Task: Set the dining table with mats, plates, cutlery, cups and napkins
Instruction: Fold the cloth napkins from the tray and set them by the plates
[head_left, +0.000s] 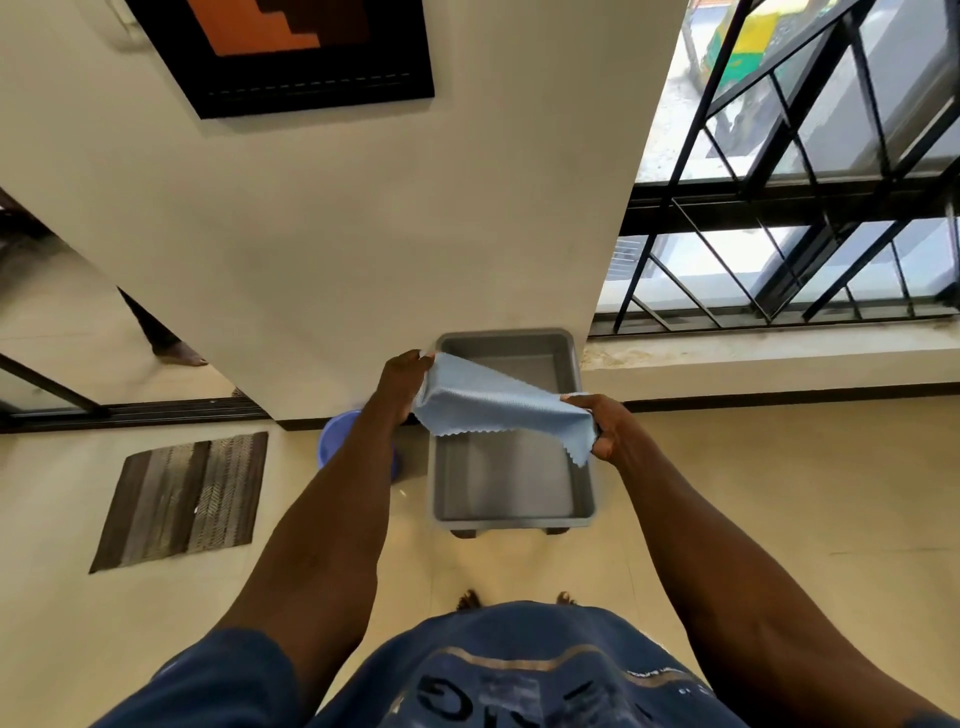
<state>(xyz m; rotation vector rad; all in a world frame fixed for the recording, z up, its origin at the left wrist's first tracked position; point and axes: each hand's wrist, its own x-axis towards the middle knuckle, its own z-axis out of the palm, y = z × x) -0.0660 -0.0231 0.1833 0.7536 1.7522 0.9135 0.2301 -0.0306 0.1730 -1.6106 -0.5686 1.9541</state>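
— What's on the glossy beige tiled floor (779, 493)?
— A grey rectangular plastic tub (511, 512) by the wall, a round blue plastic basin (337, 431) beside it, and a striped brown doormat (184, 501).

Daylight pours in through the barred window (810, 171), leaving the glass panes washed out and the cream wall (363, 234) to the window's left evenly and softly lit, with only faint shadows on the floor below it. The wide-angle lens bends straight lines hard: the window bars and wall edges lean and splay toward the frame borders. The picture is slightly soft throughout, perhaps from compression.
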